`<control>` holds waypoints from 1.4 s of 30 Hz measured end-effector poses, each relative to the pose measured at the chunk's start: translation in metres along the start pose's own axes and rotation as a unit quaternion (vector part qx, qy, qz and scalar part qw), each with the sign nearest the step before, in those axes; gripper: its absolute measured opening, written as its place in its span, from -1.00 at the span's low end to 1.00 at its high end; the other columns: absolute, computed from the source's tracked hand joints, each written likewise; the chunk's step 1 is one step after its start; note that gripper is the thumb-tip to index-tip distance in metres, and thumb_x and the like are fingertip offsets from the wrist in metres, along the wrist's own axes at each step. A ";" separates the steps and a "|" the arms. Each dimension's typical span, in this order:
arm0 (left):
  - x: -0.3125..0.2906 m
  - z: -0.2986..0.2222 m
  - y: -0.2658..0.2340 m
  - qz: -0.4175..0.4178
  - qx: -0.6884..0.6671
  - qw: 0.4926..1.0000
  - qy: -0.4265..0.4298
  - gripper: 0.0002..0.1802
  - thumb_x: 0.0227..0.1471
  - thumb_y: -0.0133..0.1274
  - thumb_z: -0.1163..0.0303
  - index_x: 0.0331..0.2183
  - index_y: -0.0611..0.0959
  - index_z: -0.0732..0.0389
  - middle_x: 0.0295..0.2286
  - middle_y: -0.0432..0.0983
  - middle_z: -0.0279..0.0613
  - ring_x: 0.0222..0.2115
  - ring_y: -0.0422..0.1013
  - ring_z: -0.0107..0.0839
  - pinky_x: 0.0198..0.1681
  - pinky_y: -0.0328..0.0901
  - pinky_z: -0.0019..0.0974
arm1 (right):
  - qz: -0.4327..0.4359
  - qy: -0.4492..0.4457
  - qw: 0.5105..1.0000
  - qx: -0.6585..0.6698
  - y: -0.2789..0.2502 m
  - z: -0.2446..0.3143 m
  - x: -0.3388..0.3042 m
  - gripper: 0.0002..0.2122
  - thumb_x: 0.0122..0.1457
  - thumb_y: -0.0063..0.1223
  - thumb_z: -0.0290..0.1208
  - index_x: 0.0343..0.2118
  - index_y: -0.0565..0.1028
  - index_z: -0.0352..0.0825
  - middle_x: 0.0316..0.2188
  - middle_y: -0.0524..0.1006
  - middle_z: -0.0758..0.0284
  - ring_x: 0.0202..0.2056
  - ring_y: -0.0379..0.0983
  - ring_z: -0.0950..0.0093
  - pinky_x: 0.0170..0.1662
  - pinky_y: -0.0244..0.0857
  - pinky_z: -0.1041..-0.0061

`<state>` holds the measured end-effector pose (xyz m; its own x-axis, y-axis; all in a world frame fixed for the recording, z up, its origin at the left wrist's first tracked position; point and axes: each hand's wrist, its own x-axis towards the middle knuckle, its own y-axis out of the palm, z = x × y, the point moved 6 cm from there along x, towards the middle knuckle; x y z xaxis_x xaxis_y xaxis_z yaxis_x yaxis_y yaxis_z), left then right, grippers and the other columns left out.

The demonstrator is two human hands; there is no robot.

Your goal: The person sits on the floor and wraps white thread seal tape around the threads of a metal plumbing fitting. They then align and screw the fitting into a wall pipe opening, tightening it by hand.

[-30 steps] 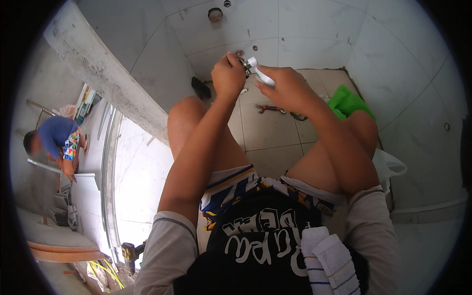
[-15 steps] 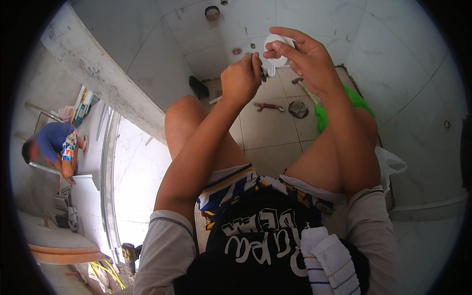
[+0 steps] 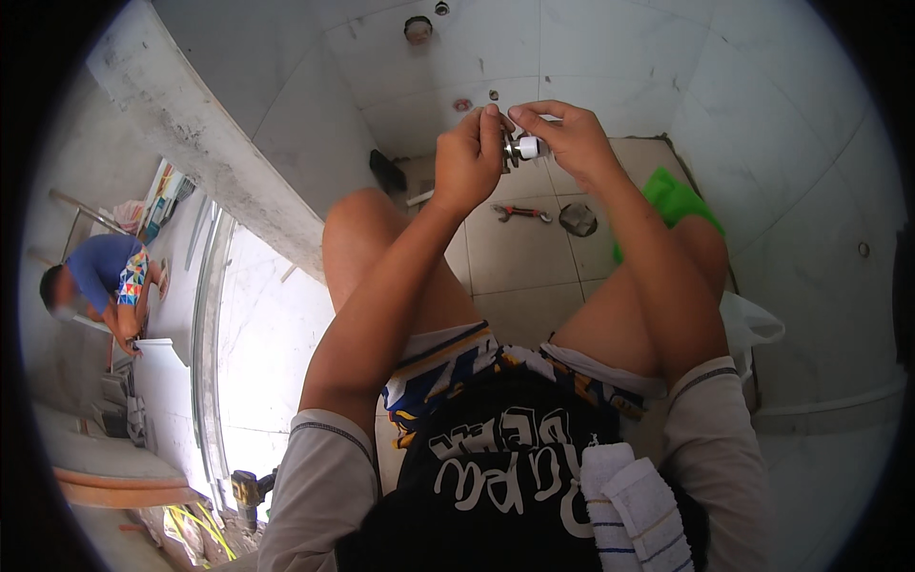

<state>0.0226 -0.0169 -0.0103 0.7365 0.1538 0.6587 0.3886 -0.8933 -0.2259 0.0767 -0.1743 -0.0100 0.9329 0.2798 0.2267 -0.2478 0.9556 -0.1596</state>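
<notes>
In front of me my left hand [image 3: 467, 164] is closed round a small metal fitting [image 3: 511, 151], which looks like a valve. A white band [image 3: 529, 147] shows at the fitting's right end, beside my right fingers; whether it is wrapped tape or the edge of the roll is hard to tell. My right hand [image 3: 569, 145] is curled close to that end, thumb and index finger almost meeting the left fingertips. The roll of white thread tape it carried is now mostly hidden by the hand.
On the tiled floor lie an adjustable wrench [image 3: 521, 213] with a red handle and a drain cover [image 3: 578, 219]. A green bag [image 3: 681, 202] lies by my right knee, a white plastic bag [image 3: 753, 321] beside my thigh. A drill [image 3: 250, 491] stands at lower left. Another person [image 3: 105, 276] crouches beyond the doorway.
My right hand has come down and turned in toward the fitting, so the tape roll no longer shows face-on. My left hand still grips the fitting, nearly in the same place.
</notes>
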 end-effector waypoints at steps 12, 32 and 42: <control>0.017 0.061 -0.028 -0.132 0.025 0.973 -0.190 -0.47 0.40 -0.16 0.10 -0.35 0.74 0.28 -0.56 0.60 0.01 -0.48 0.58 -0.17 -0.31 0.40 -0.10 | 0.106 -0.124 0.933 -0.320 0.038 0.024 -0.034 -0.44 0.28 0.22 -0.17 0.24 0.44 -0.40 -0.33 0.64 0.08 -0.36 0.54 0.29 -0.15 0.41 0.30; -0.004 -0.004 0.012 0.043 0.288 0.955 0.049 -0.57 0.39 -0.10 0.13 -0.41 0.67 0.15 -0.59 0.61 -0.04 -0.54 0.56 0.08 -0.40 0.43 0.05 | 0.044 -0.136 0.981 0.134 -0.021 0.066 -0.026 -0.57 0.33 0.24 -0.31 0.18 0.49 -0.41 -0.17 0.69 0.15 -0.20 0.64 0.55 -0.44 0.20 0.69; -0.011 -0.010 0.003 0.063 0.018 0.998 -0.012 -0.50 0.45 -0.15 0.11 -0.35 0.69 0.26 -0.66 0.54 -0.14 -0.67 0.50 -0.33 -0.51 0.37 -0.23 | 0.044 -0.013 0.997 0.057 -0.009 0.015 -0.010 -0.51 0.22 0.37 -0.16 0.11 0.56 -0.36 -0.30 0.71 0.26 -0.41 0.48 0.72 -0.45 0.18 0.68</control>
<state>0.0099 -0.0254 -0.0113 0.7939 0.0528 0.6058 0.3120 -0.8905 -0.3313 0.0652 -0.1843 0.0038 0.8992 0.3642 0.2426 -0.3580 0.9310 -0.0707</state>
